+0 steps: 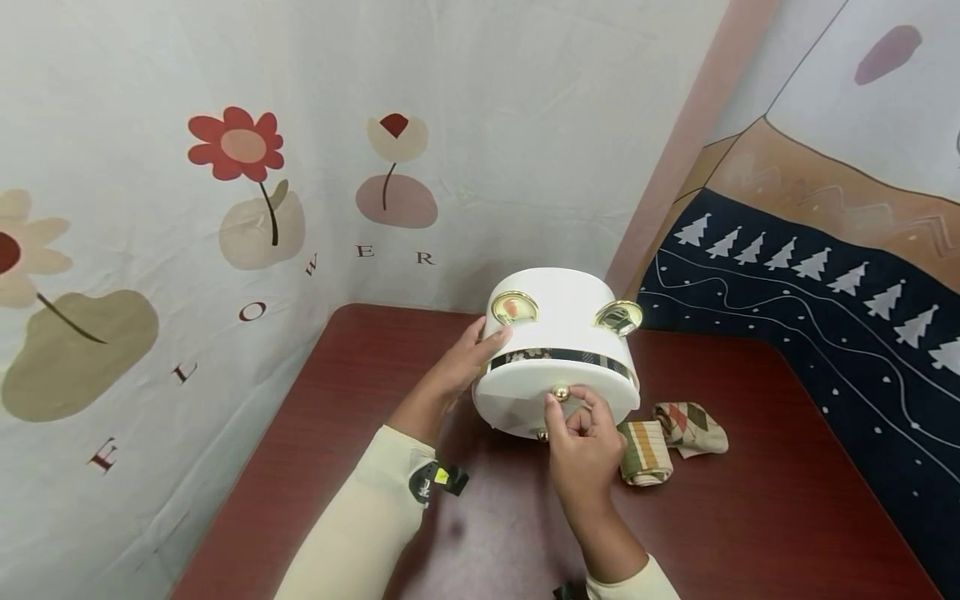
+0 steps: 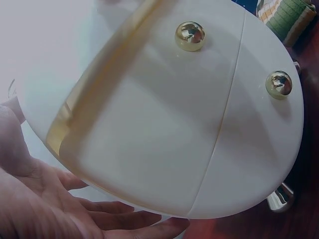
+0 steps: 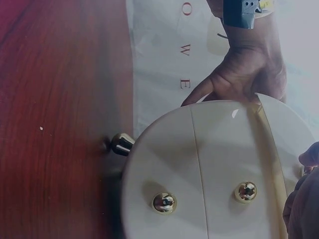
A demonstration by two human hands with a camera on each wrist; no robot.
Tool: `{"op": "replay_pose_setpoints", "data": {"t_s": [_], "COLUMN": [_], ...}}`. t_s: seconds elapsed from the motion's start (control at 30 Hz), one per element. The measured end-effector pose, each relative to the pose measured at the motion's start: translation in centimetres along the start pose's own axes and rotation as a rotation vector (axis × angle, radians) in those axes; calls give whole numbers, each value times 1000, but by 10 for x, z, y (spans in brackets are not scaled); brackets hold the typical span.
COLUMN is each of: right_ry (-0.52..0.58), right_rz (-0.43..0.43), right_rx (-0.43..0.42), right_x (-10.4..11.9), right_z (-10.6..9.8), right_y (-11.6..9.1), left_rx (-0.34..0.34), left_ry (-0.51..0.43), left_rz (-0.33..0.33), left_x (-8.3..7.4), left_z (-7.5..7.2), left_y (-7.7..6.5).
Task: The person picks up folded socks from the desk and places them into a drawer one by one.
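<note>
A white rounded drawer box [image 1: 555, 292] with two gold ear-shaped rings stands on the table. Its top drawer front [image 1: 517, 387] sits out from the body, and a dark patterned strip shows in the gap above it. My right hand [image 1: 588, 442] pinches the gold knob [image 1: 560, 392] of that drawer between thumb and index finger. Against the box's left side rests my left hand [image 1: 465, 362], its thumb near the left ear; the fingers [image 2: 124, 219] lie fairly straight along the side in the left wrist view. Two lower gold knobs [image 3: 246, 191] show in the right wrist view.
Right of the box lie a folded striped sock [image 1: 645, 454] and a folded argyle sock [image 1: 692, 429] on the dark red table [image 1: 750, 517]. Printed cloth walls [image 1: 525, 125] rise behind the table and at both sides. Small metallic feet [image 3: 122, 144] support the box.
</note>
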State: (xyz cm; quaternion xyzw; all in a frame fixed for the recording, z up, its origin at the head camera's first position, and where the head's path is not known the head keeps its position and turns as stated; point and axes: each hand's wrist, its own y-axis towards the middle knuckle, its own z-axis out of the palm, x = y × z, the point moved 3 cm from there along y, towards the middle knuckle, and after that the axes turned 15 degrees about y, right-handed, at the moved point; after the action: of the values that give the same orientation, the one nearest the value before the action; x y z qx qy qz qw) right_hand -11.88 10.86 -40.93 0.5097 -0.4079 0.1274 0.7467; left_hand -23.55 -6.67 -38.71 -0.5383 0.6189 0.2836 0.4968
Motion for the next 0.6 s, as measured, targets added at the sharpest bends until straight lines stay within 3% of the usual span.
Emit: {"op": "replay_pose_setpoints", "data": {"t_s": [0.6], "right_ry": [19], "right_rz": [34], "right_rx": [-8], "right_x": [-9], "right_z": [10], "right_y": [14], "left_rx": [6], "left_ry": [-4], "left_rz": [-33], "left_x": [-1], "left_z": [0], "left_y": [-1]}}
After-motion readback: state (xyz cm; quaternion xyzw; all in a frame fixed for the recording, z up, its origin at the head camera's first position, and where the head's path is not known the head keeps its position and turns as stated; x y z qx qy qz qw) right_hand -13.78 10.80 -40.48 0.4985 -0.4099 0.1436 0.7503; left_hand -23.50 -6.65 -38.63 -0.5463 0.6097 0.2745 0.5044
